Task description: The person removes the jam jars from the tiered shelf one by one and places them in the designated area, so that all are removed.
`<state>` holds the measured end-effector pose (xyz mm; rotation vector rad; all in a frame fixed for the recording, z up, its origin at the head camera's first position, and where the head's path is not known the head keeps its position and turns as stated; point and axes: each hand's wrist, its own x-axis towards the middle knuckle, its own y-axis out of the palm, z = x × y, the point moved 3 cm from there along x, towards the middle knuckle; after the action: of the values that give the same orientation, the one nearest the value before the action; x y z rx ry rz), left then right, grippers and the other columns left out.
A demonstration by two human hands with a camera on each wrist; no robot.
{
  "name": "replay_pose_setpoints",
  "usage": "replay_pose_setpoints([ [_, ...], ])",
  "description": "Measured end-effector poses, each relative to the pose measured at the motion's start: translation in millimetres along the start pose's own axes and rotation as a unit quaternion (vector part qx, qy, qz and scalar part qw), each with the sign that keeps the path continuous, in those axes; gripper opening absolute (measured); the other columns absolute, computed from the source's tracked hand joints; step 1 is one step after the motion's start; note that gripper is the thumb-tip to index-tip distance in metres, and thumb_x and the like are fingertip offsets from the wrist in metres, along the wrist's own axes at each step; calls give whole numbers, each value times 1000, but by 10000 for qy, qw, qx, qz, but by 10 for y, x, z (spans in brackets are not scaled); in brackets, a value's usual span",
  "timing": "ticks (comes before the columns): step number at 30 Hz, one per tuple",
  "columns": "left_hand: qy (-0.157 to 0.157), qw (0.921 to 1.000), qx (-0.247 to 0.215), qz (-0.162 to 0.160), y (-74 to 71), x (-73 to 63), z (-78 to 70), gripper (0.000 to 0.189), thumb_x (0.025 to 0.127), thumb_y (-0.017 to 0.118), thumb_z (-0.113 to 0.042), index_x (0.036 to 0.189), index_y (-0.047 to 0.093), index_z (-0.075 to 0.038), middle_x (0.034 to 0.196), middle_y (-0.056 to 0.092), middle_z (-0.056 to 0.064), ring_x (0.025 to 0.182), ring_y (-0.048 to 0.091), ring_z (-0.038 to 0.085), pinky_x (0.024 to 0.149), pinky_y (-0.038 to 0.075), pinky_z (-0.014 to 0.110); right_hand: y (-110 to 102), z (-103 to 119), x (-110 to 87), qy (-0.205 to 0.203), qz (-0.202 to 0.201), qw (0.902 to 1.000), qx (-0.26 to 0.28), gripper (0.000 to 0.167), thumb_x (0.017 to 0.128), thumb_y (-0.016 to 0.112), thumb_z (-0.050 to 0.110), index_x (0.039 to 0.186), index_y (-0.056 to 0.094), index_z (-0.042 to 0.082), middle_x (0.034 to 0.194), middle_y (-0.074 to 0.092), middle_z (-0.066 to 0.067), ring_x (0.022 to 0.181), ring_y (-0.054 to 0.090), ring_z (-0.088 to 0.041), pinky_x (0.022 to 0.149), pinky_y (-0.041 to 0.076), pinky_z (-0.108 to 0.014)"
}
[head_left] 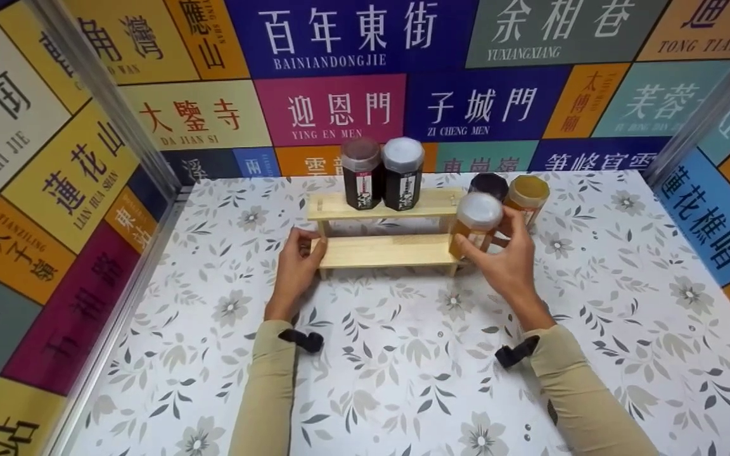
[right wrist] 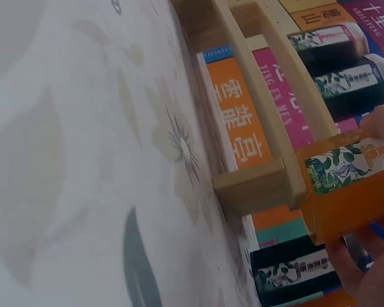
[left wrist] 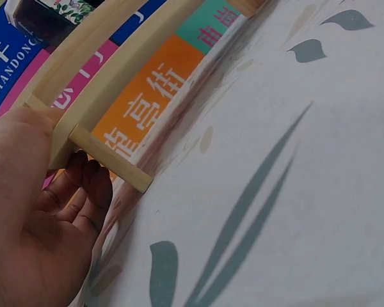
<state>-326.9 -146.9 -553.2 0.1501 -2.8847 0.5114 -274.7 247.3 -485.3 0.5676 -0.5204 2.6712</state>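
Observation:
A small two-tier wooden rack [head_left: 384, 251] stands toward the back of the table. My left hand [head_left: 297, 261] grips the left end of its lower shelf, with the thumb at the board and the fingers curled under it in the left wrist view. My right hand [head_left: 508, 258] holds an amber jar [head_left: 478, 218] with a whitish lid, upright at the right end of that shelf. In the right wrist view the jar's leafy label [right wrist: 345, 167] faces the camera, and its base overlaps the shelf's end. On the upper shelf, two dark jars [head_left: 361, 174] stand side by side.
Behind the right hand, a dark-lidded jar [head_left: 488, 183] and a yellow-lidded jar [head_left: 528, 194] stand on the table beside the rack. A floral cloth [head_left: 390, 380] covers the table. Panels with street names [head_left: 330, 104] wall the back and both sides.

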Motion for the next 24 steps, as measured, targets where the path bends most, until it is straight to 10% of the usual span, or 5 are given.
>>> replay_pose_setpoints([
  [14,37,9999,-123,-7,-10,2,7,26,106,72,-28,120,63,-9,113,70,10,98,65,20,84,53,29,-292,-427,185,468,-85,9980,-405,78,82,97,27,142,51,7,130,64,-9,109,59,-16,80,56,-26],
  [24,-51,9997,-216,-33,5,2,-7,28,105,73,-29,121,63,-8,116,70,9,97,65,17,84,51,25,-192,-584,145,928,616,9917,-637,92,83,96,34,149,40,3,144,59,-22,130,61,-34,105,53,-47],
])
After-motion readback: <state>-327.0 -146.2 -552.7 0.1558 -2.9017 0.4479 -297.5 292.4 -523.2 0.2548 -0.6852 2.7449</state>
